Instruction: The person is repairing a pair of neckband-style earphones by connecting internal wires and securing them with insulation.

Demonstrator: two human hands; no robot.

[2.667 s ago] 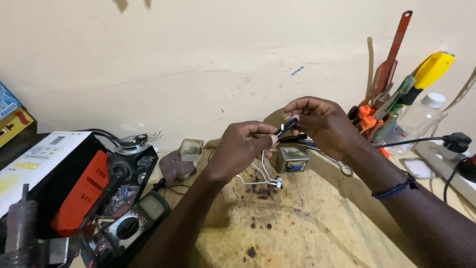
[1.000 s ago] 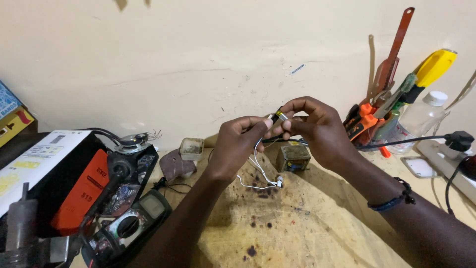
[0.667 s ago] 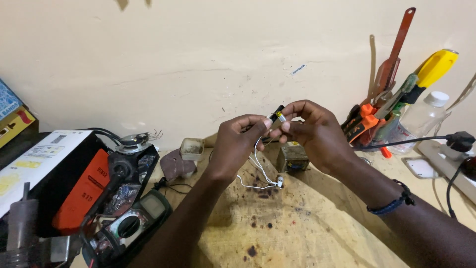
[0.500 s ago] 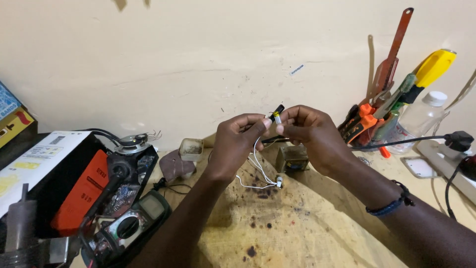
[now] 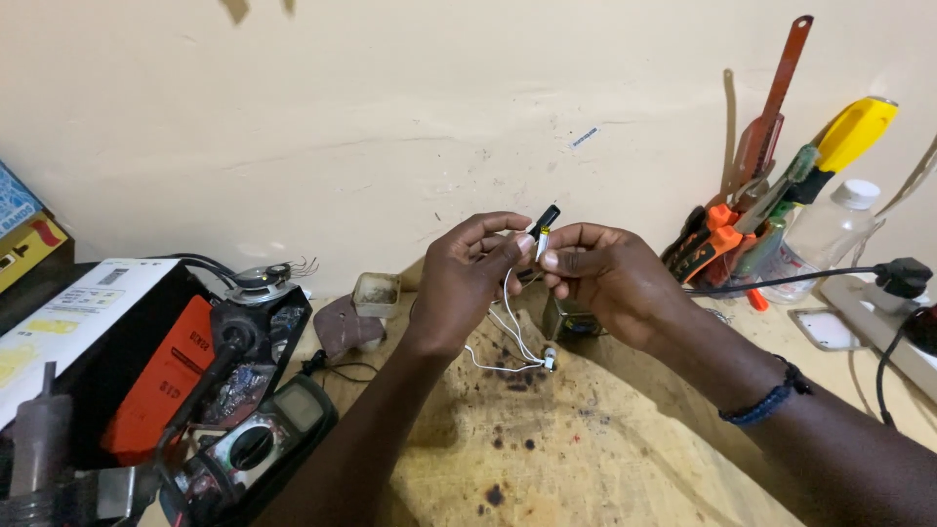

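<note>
- Your left hand [image 5: 468, 278] and right hand [image 5: 605, 278] meet above the stained wooden tabletop [image 5: 605, 459], both pinching a small black-tipped connector [image 5: 543, 222] held between fingertips at chest height.
- Thin white wires [image 5: 508, 337] hang from the connector and loop down to a small metal plug [image 5: 549, 359] just above the tabletop.
- The work looks mid-way: the part is gripped and raised, but nothing appears joined or set down yet.
- A multimeter [image 5: 256, 444] lies at left; pliers and cutters [image 5: 727, 239] lean against the wall at right.
- Your fingers hide the connector's lower end; whether the wires are attached cannot be told.
</note>
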